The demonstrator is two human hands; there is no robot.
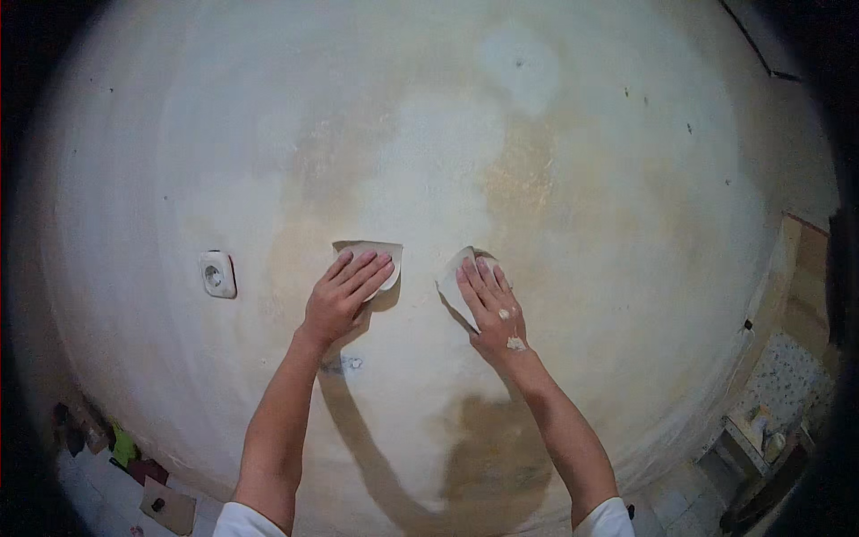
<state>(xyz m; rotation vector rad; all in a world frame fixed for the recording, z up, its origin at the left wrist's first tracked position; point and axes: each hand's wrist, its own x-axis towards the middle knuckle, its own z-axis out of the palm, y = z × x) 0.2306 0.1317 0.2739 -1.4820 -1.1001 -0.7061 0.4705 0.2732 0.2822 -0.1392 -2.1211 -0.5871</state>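
Both of my arms reach up to a patchy, off-white plastered wall [438, 170]. My left hand [340, 295] presses a pale, curling sheet of sandpaper [385, 252] to the wall, fingers stretched out over it. A second sheet of sandpaper [452, 277], bent along its edges, lies under the fingers of my right hand [492, 304]. That hand has white smears on its back and wrist. A gap of bare wall separates the two sheets. Their undersides are hidden against the surface.
A white wall socket [216, 274] sits left of my left hand. Brownish stains and a few small holes mark the wall. At lower left, a cardboard piece [167, 507] and assorted items lie on tiles. A shelf-like unit [747, 443] holding small things stands at lower right.
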